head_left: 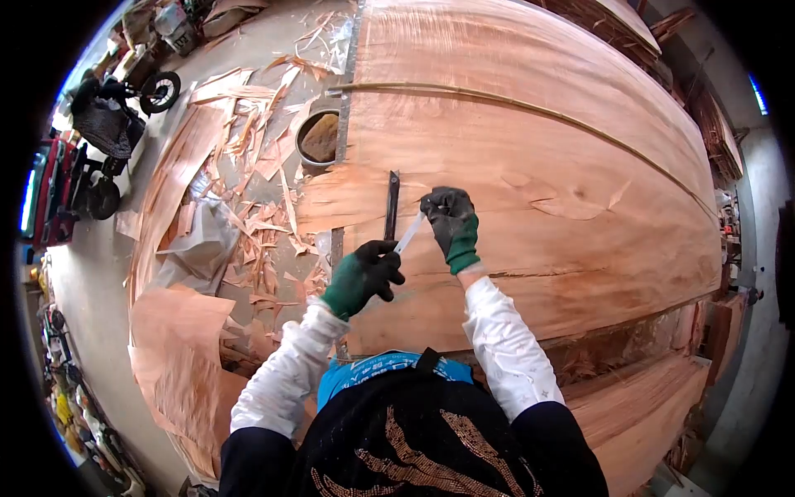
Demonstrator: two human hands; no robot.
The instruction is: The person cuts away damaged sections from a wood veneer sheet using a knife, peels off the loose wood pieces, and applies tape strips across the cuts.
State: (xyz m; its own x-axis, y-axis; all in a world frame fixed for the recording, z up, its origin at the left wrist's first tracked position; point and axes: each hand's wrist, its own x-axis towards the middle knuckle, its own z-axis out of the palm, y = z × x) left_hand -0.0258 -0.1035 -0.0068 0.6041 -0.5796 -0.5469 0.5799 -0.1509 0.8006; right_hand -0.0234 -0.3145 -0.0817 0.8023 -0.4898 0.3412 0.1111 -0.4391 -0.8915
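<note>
Both hands wear black-and-green work gloves. A short, pale white strip (409, 234) stretches between them above the wood sheet; whether it is tape or a thin blade I cannot tell. My left hand (364, 276) grips its lower end, with some fingers partly spread. My right hand (450, 217) is closed in a pinch on the upper end. Just beyond my left hand, a narrow dark bar-shaped tool (392, 205) lies on the large reddish wood veneer sheet (513, 240).
A long thin stick (497, 98) lies across the sheet. At its left edge stands a round bowl (320, 137) with brown contents. Torn veneer scraps (257, 224) and clear plastic (199, 244) litter the left side. A motorbike (112, 137) stands farther left.
</note>
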